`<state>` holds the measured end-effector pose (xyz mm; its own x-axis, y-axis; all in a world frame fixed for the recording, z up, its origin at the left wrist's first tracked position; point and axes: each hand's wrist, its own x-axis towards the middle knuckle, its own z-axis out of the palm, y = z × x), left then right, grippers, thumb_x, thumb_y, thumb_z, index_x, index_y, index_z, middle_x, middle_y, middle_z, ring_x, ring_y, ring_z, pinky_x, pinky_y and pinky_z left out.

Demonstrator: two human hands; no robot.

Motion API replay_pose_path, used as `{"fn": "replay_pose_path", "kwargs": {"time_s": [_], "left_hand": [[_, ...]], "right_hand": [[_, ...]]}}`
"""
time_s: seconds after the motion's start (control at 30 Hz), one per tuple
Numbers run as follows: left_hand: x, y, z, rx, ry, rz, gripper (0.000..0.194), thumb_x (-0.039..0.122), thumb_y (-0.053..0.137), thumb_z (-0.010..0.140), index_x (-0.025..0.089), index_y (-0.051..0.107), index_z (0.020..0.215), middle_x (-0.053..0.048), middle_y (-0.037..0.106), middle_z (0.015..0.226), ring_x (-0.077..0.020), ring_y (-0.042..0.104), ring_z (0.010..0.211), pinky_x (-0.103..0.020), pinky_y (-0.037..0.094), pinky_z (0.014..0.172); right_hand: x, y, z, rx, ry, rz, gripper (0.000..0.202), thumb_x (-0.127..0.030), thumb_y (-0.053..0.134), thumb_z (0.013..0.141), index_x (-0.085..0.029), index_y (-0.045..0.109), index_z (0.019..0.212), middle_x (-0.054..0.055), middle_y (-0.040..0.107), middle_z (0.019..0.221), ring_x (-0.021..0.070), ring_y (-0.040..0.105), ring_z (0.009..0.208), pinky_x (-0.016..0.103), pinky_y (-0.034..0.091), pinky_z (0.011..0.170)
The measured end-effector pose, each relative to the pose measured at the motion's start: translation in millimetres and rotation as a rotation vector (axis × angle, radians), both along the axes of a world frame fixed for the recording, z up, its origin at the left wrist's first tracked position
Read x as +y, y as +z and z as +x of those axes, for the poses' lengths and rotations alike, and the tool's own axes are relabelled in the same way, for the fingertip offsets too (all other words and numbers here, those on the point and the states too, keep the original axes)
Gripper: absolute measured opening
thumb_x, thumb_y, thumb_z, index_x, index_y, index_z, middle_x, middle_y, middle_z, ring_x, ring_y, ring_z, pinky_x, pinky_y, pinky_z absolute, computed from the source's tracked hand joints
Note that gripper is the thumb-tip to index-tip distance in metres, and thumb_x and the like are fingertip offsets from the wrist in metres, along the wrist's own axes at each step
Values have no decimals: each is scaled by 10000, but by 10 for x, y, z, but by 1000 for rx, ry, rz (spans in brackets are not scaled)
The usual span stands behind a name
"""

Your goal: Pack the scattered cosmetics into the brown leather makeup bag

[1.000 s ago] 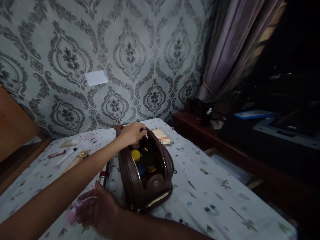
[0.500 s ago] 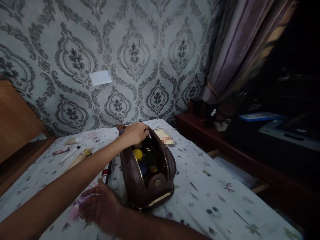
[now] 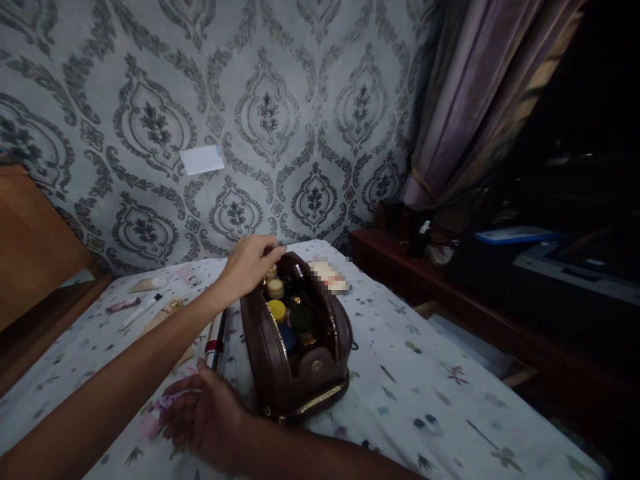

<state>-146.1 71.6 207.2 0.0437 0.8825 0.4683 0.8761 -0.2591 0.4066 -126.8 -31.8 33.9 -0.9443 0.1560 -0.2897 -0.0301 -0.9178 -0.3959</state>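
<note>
A brown leather cosmetic bag [image 3: 255,360] stands unzipped on the printed sheet. Several small bottles and jars show inside it, among them a yellow-capped one [image 3: 277,311] and a dark green-lidded one [image 3: 301,319]. At the bag's far end my left hand [image 3: 253,263] has thumb and fingers closed on the rim. My right hand [image 3: 207,417] rests at the bag's near left, palm turned up and fingers loosely apart. Its thumb is close to a silver tube with a red band [image 3: 214,347]. Partly behind its fingers lies a purple-pink item [image 3: 155,417] that I cannot make out.
Left of the bag lie a pale tube [image 3: 148,285], a white pen-like stick [image 3: 141,311] and a pinkish slim tube [image 3: 123,305]. Behind the bag is a blurred card [image 3: 327,277]. A dark red ledge [image 3: 390,257] with small items runs along the right; a wooden headboard [image 3: 37,233] stands left.
My left hand has drawn back from over the bag's opening to its far left rim, uncovering more of the bottles inside. My right hand stays almost where it was.
</note>
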Motion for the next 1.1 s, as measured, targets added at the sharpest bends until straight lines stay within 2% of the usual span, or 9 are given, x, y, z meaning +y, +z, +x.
{"fn": "replay_pose_path", "kwargs": {"time_s": [0.1, 0.23, 0.3, 0.43, 0.63, 0.73, 0.83, 1.0, 1.1], "left_hand": [[-239, -11, -110, -132, -55, 42, 361, 381, 474, 902, 180, 511, 604, 42, 501, 535, -110, 470, 551, -241, 343, 560], [-654, -54, -298, -358, -104, 61, 128, 303, 541, 849, 178, 571, 848, 41, 562, 627, -105, 523, 569, -225, 408, 563], [-881, -94, -411, -412, -34, 59, 153, 290, 563, 826, 179, 568, 931, 38, 576, 658, -103, 537, 575, -218, 422, 558], [-1333, -248, -720, -438, 149, -23, 214, 358, 564, 827, 173, 579, 933, 13, 590, 707, -114, 554, 609, -234, 453, 594], [-1862, -712, -1257, -224, 392, -272, 248, 421, 517, 842, 195, 612, 884, -17, 639, 772, -177, 597, 738, -279, 469, 671], [-1995, -969, -1401, -20, 497, -359, 252, 393, 472, 864, 216, 633, 943, -47, 690, 944, -228, 629, 899, -335, 465, 810], [-2018, -1153, -1436, 81, 536, -436, 284, 396, 444, 885, 223, 635, 1005, -74, 688, 1072, -262, 619, 1028, -354, 453, 869], [-1947, -1275, -1374, 174, 603, -545, 259, 287, 432, 880, 220, 615, 1051, -100, 678, 1120, -281, 598, 1074, -367, 450, 849], [-1936, -1321, -1372, 216, 580, -532, 251, 229, 434, 861, 196, 610, 1037, -111, 675, 1099, -280, 598, 1048, -372, 441, 848]], "right_hand": [[-2, 21, 13, -29, -24, -18, 679, -490, 113, 1018, -109, 639, 818, 60, 650, 599, 165, 634, 501, 251, 394, 478], [-4, 58, 46, -21, -35, 16, 598, -481, 208, 1022, -104, 637, 846, 56, 664, 618, 154, 629, 521, 247, 402, 525], [-3, 55, 56, 11, -48, 12, 585, -515, 266, 1009, -96, 644, 856, 68, 675, 640, 152, 632, 548, 253, 418, 566], [-15, 26, 59, 39, -54, 1, 569, -535, 318, 995, -101, 660, 857, 65, 678, 645, 145, 623, 555, 256, 419, 594], [-28, 6, 39, 46, -46, 28, 601, -587, 341, 973, -104, 661, 814, 72, 684, 646, 129, 610, 541, 225, 390, 543], [-30, 12, 38, 28, -50, 36, 625, -585, 312, 980, -109, 646, 751, 69, 675, 628, 125, 598, 518, 227, 391, 537], [-32, 14, 47, 29, -53, 34, 620, -586, 314, 978, -109, 644, 761, 69, 669, 628, 126, 594, 526, 227, 381, 537], [-32, -5, 55, 48, -46, 39, 603, -617, 364, 952, -107, 644, 794, 75, 673, 646, 134, 595, 543, 240, 383, 561], [-29, -2, 54, 44, -48, 46, 603, -630, 375, 943, -111, 638, 783, 67, 670, 635, 133, 600, 533, 237, 371, 549]]}}
